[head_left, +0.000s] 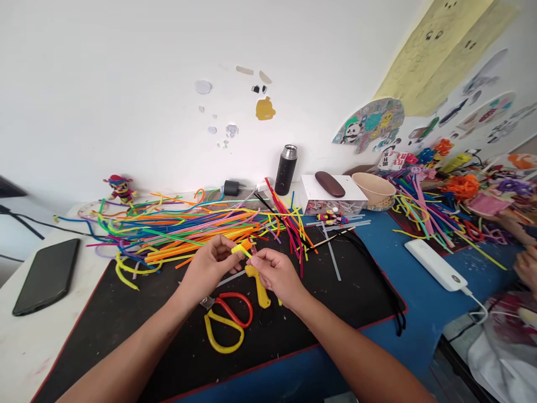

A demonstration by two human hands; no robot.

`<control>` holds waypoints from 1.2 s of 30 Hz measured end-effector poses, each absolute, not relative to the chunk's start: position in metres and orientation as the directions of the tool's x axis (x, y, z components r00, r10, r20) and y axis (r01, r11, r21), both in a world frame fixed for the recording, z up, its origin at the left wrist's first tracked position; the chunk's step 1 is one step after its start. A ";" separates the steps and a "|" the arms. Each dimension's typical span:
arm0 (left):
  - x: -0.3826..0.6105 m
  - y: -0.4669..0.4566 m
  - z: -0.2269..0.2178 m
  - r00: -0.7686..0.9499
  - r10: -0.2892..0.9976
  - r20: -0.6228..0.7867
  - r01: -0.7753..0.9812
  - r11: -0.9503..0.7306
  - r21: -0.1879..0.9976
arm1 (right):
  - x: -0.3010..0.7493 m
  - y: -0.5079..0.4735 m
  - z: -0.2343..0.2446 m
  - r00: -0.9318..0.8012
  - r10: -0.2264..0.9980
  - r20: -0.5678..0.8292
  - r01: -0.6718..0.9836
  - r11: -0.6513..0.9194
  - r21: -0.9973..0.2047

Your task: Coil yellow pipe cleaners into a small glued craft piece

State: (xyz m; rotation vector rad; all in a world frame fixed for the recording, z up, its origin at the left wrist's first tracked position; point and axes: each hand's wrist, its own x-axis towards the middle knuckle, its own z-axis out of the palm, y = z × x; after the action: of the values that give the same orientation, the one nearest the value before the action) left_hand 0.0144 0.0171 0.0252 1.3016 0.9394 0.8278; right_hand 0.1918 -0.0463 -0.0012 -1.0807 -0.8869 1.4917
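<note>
Left hand [207, 268] and right hand [274, 274] each pinch an end of a short yellow pipe cleaner [241, 250] over the mat [335, 302]; its long axis runs 9 to 3 o'clock, with scissors [229, 322] at its 6 o'clock

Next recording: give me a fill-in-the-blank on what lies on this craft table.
The left hand and right hand pinch a short ___ pipe cleaner between them.
The scissors lie on the ___ mat.
The phone lies to the ___ of that mat.
The brown case rests on a ___ box.
Missing words: yellow, black, left, white.
</note>
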 end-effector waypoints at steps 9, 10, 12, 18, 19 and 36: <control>0.013 0.018 0.020 0.382 0.921 -0.070 0.080 0.042 0.996 | 0.192 -0.046 0.000 -0.054 0.982 -0.184 -0.315 -0.191 -0.930; 0.013 0.018 0.020 0.378 0.923 -0.066 0.094 0.033 0.995 | 0.192 -0.046 0.001 -0.052 0.981 -0.187 -0.317 -0.193 -0.929; 0.013 0.018 0.019 0.363 0.930 -0.050 0.119 0.006 0.993 | 0.192 -0.046 0.001 -0.053 0.981 -0.189 -0.322 -0.196 -0.926; 0.013 0.019 0.020 0.359 0.931 -0.059 0.124 0.015 0.992 | 0.191 -0.046 0.001 -0.056 0.981 -0.188 -0.324 -0.196 -0.925; 0.013 0.019 0.021 0.358 0.932 -0.063 0.115 0.022 0.993 | 0.191 -0.046 0.001 -0.055 0.980 -0.189 -0.326 -0.196 -0.925; 0.021 0.012 0.031 0.380 0.882 -0.279 -0.145 0.355 0.924 | 0.191 -0.048 0.003 -0.055 0.982 -0.182 -0.325 -0.189 -0.927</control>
State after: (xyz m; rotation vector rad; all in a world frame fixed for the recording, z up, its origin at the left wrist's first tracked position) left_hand 0.0213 0.0120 0.0313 0.9704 0.9370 0.8070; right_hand 0.1910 -0.0475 0.0030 -1.0755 -0.8770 1.5031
